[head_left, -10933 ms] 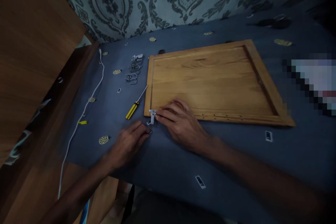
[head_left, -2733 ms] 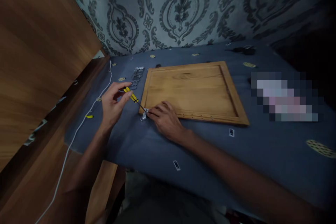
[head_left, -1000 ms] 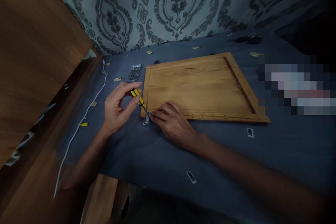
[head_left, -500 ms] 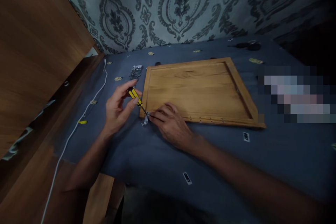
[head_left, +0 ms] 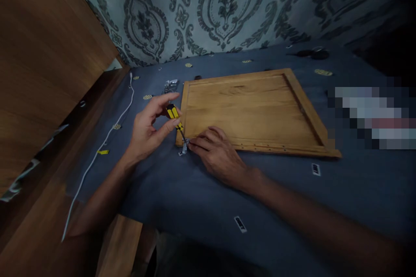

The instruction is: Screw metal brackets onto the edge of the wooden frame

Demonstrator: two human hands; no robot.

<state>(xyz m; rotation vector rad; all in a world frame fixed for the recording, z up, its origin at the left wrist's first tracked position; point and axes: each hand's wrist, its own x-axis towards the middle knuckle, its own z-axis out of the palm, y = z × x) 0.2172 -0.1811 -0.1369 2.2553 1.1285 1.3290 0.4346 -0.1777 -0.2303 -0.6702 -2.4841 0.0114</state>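
My left hand [head_left: 152,123] grips a yellow-and-black screwdriver [head_left: 174,114] between thumb and fingers. The shaft slants down to a small metal hinge [head_left: 185,146] at the near left corner of a framed wooden panel [head_left: 240,104]. My right hand [head_left: 216,151] rests over the panel's near edge, its fingertips pinched together beside the screwdriver tip and the hinge. What those fingertips hold, if anything, is too small to see. Several small dark holes show along the panel's near rail.
The panel lies on dark blue patterned cloth [head_left: 201,199]. More metal hardware [head_left: 170,86] sits past its left edge. A white cable [head_left: 94,162] runs down the left, near a wooden cabinet side [head_left: 42,52]. A dark tool [head_left: 310,53] lies at the back right.
The view has shifted slightly, so the panel appears a little farther right. My left fingers have shifted on the screwdriver handle, and its tip stays at the hinge. My right hand stays beside it.
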